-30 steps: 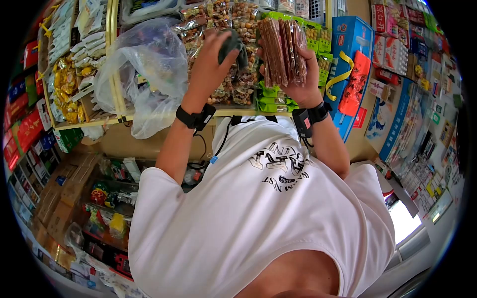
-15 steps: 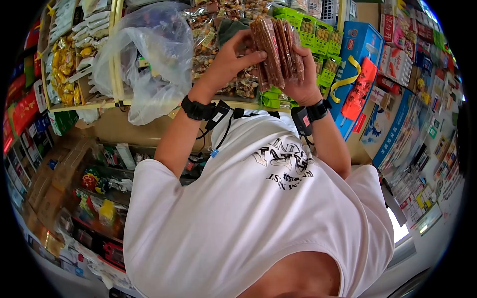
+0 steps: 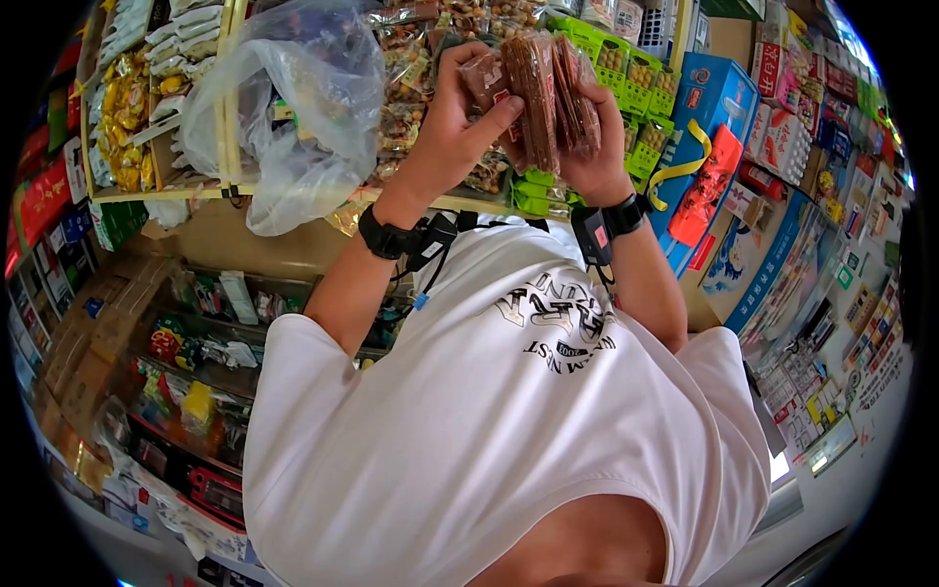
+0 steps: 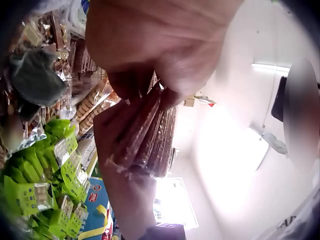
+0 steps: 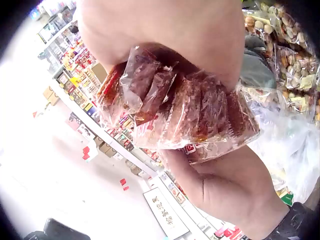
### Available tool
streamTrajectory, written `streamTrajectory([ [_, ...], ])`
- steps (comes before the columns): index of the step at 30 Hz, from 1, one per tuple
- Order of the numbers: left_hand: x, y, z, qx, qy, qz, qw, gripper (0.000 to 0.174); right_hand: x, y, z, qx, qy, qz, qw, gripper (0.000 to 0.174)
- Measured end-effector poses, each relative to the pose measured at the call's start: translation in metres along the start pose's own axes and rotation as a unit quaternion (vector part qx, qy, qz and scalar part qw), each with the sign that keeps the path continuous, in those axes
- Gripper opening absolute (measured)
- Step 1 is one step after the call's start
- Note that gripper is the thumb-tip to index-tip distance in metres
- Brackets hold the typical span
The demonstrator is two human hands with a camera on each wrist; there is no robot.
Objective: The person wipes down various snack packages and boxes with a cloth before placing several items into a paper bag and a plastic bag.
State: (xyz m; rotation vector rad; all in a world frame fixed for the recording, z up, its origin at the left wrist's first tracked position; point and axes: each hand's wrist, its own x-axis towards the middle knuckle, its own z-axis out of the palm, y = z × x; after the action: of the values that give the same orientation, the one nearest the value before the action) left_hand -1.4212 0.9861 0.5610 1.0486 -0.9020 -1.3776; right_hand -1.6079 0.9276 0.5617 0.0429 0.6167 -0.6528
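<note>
In the head view a stack of reddish-brown flat snack packets (image 3: 534, 103) in clear wrap stands between both hands. My left hand (image 3: 440, 142) grips the left side, its thumb across the face of a packet that leans apart from the rest. My right hand (image 3: 603, 152) holds the stack's right side, thumb curled over the edge. The left wrist view shows the packets' ends (image 4: 150, 140) fanned below the palm. Crinkled wrapper ends (image 5: 200, 110) fill the middle of the right wrist view. A dark green cloth (image 4: 37, 77) lies on the nut packs, no hand on it in that view.
A clear plastic bag (image 3: 293, 108) drapes over the display edge on the left. Nut packs (image 3: 406, 73) lie behind my hands, green snack packs (image 3: 641, 93) to the right. Beyond them stands a blue box (image 3: 699, 103) with a yellow strip and a red packet.
My left hand has let go of the dark cloth and moved right onto the packets. The leftmost packet now tilts away from the stack. My right hand keeps its grip.
</note>
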Motion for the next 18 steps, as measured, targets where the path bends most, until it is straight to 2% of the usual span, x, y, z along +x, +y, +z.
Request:
streamTrajectory([
  [2, 0.000, 0.000, 0.005, -0.038, 0.017, -0.009, 0.999, 0.057, 0.001, 0.000, 0.000, 0.012, 0.000, 0.007, 1.000, 0.045],
  [6, 0.003, -0.001, 0.006, -0.029, 0.001, 0.005, 1.000, 0.052, -0.005, -0.001, 0.004, -0.004, -0.007, 0.008, 1.000, 0.041],
  [7, 0.002, -0.003, 0.005, -0.013, -0.003, -0.015, 1.000, 0.050, -0.009, 0.001, 0.001, -0.004, -0.008, 0.008, 1.000, 0.041],
  [8, 0.001, -0.004, 0.005, 0.002, -0.007, -0.035, 0.999, 0.048, -0.015, 0.005, -0.007, -0.215, -0.020, -0.094, 0.972, 0.039],
  [9, 0.001, -0.004, 0.007, 0.003, -0.010, -0.036, 0.999, 0.048, -0.019, 0.009, -0.013, -0.413, -0.031, -0.192, 0.890, 0.037],
  [10, 0.001, -0.004, 0.010, 0.011, -0.003, -0.019, 1.000, 0.047, -0.020, 0.012, -0.017, -0.571, -0.049, -0.274, 0.773, 0.036],
  [11, 0.000, -0.004, 0.012, 0.018, 0.003, -0.003, 1.000, 0.046, -0.021, 0.009, -0.020, -0.569, -0.047, -0.277, 0.773, 0.036],
  [12, -0.001, -0.003, 0.014, 0.020, 0.000, -0.004, 1.000, 0.046, -0.022, 0.004, -0.003, -0.419, 0.023, -0.158, 0.894, 0.037],
  [13, -0.003, 0.000, 0.016, 0.022, 0.012, -0.001, 1.000, 0.048, -0.024, 0.001, 0.012, -0.246, 0.089, -0.031, 0.965, 0.038],
  [15, -0.004, 0.001, 0.017, 0.025, 0.021, 0.002, 0.999, 0.050, -0.027, 0.002, 0.022, -0.253, 0.092, -0.039, 0.962, 0.037],
  [18, -0.006, 0.002, 0.015, 0.049, 0.027, 0.009, 0.998, 0.049, -0.026, 0.007, 0.021, -0.277, 0.040, -0.085, 0.956, 0.039],
])
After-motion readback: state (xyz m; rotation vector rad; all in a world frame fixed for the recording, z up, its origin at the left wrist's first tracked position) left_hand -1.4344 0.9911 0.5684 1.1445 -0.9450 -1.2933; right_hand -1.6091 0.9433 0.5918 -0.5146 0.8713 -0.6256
